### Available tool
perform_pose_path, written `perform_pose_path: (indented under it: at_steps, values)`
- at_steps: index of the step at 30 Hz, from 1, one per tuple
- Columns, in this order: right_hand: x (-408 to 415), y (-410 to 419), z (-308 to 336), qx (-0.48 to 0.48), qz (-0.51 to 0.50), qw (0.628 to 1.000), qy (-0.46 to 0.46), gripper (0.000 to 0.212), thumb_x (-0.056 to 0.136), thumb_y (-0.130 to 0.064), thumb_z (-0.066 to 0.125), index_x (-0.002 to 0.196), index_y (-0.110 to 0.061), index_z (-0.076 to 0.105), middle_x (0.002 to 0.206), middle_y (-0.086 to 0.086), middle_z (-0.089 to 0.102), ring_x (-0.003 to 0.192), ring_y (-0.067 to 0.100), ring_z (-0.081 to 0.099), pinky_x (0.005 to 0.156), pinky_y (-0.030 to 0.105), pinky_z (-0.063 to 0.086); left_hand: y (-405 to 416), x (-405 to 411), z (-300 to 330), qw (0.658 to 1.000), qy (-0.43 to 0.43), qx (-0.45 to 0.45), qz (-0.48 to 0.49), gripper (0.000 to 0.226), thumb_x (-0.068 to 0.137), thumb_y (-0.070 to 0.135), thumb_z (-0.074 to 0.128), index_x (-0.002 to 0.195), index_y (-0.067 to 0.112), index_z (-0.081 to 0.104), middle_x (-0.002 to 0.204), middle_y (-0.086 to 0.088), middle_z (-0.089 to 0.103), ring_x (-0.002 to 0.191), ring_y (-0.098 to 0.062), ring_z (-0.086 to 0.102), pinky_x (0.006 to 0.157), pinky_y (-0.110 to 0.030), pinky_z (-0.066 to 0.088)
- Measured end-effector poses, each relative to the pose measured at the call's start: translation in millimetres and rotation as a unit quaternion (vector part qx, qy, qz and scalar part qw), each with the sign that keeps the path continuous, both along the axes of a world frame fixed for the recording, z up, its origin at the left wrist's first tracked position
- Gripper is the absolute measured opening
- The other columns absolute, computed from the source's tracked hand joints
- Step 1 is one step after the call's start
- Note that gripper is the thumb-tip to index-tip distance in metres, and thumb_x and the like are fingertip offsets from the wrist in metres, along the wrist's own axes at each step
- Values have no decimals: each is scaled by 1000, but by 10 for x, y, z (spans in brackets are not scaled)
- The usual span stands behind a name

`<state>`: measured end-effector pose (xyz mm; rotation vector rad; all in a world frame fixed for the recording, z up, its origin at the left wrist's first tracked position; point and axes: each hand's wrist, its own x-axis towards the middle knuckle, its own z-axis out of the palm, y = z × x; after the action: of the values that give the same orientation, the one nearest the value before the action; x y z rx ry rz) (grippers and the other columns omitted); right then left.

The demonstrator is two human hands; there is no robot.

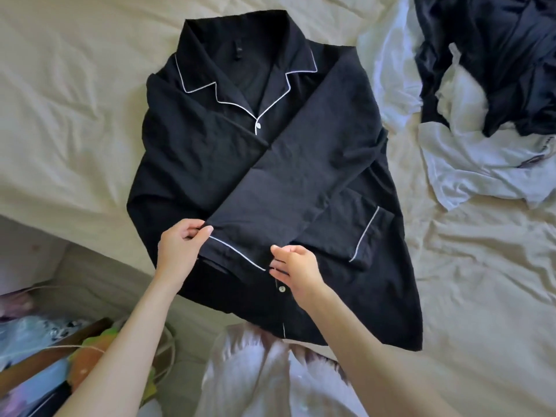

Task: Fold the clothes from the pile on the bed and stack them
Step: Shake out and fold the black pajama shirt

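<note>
Two hands pinch one cuff: my left hand (pixel 180 248) and right hand (pixel 296 267) grasp the sleeve end (pixel 237 251) folded across the black pyjama shirt (pixel 210 152), flat on the bed (pixel 60 100); the pile (pixel 487 94) lies at far right.

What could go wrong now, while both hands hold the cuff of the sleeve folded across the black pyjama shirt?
1. The left hand and right hand only pinch the cuff at its ends, so the sleeve may slip back off the black pyjama shirt.
2. The shirt's hem lies at the bed's edge and might slide off.
3. The unfolded pile lies close and could get mixed in.
</note>
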<state>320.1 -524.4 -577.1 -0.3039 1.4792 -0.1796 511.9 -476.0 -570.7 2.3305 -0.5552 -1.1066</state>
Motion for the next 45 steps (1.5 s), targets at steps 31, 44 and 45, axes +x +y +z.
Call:
perform_pose_path:
  at_steps: [31,44,45]
  values:
    - [-749,-2521,-631,-20,-279,960,26,47,90,-40,58,129,-14,52,123,3,59,111,20,57,84,31,50,-3931,-963,-692,960,-49,-78,-265,50,94,38,51,137,12,44,136,-3,49,126,-18,44,101,-26,34]
    - [-923,-2313,-750,44,-463,866,-184,27,91,3,46,109,-13,58,103,5,67,98,19,64,88,33,49,-4397,-820,-935,984,149,-95,-26,14,92,16,57,78,20,58,82,4,60,79,-8,58,68,-19,49]
    - [-916,-2304,-750,30,-456,871,-179,28,92,1,45,111,-15,58,106,4,67,100,18,63,89,32,48,-4374,-780,-950,983,149,-98,-38,13,93,15,57,81,19,59,83,3,62,80,-9,60,69,-22,51]
